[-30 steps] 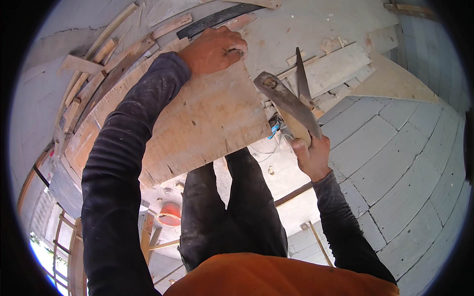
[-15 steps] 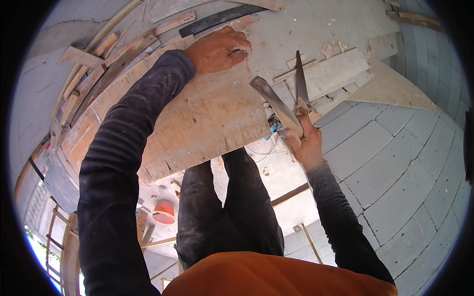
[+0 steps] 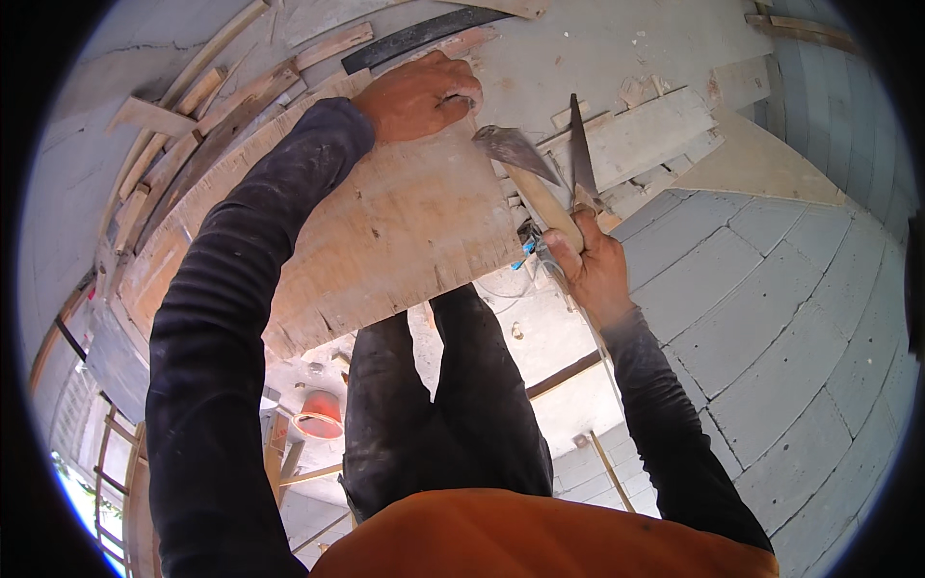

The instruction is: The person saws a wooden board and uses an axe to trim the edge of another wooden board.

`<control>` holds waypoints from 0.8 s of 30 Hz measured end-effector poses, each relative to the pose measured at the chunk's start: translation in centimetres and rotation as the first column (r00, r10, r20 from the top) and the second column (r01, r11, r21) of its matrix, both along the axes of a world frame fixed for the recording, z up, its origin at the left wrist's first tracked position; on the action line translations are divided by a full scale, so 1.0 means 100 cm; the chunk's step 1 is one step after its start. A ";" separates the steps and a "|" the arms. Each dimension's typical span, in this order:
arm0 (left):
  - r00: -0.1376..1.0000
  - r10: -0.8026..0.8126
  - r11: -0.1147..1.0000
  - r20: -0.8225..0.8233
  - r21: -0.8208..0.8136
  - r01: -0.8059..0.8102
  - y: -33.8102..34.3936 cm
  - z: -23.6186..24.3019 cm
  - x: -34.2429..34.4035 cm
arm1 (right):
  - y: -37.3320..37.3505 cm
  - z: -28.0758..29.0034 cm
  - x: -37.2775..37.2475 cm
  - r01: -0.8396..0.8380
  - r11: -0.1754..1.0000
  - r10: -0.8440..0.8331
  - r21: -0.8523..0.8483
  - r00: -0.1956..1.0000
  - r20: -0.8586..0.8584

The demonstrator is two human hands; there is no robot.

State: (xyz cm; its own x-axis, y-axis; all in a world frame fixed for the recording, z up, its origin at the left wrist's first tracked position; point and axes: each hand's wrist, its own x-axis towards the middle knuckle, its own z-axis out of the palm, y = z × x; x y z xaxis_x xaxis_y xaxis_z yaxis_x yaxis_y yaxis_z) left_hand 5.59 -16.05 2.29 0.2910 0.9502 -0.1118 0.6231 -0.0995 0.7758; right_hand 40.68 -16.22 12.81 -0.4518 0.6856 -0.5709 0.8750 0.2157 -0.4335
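My right hand is wrapped round the pale wooden handle of a hammer. Its dark metal head tapers to a wedge and hovers by the right edge of a plywood board. At the board's far right corner rests my left hand, fingers curled and thumb against the index finger; whatever they pinch is too small or hidden to make out. A handsaw stands just beyond my right hand, its dark blade pointing away; the hand partly covers its handle.
Wood strips and offcuts are heaped at the far left, near a black strip. White-grey planks lie at the far right. A grey block wall runs down the right side. Below the board a red bucket stands on the floor.
The hammer has turned in my right hand, so its head now shows side-on rather than end-on. My left hand keeps its place at the board's corner. The view has shifted slightly.
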 end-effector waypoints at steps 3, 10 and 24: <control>1.000 0.015 1.000 0.017 -0.002 -0.015 0.002 0.002 0.002 | 0.009 0.003 0.003 0.004 0.999 -0.003 -0.034 0.999 0.033; 0.915 0.387 0.892 0.114 0.206 -0.403 -0.071 0.067 0.032 | -0.054 0.034 0.015 0.552 0.723 -0.682 -0.415 0.663 -0.309; 0.845 0.525 0.843 -0.100 0.197 -0.501 -0.108 0.104 0.050 | -0.115 0.026 0.065 0.748 0.303 -0.940 -0.590 0.336 -0.056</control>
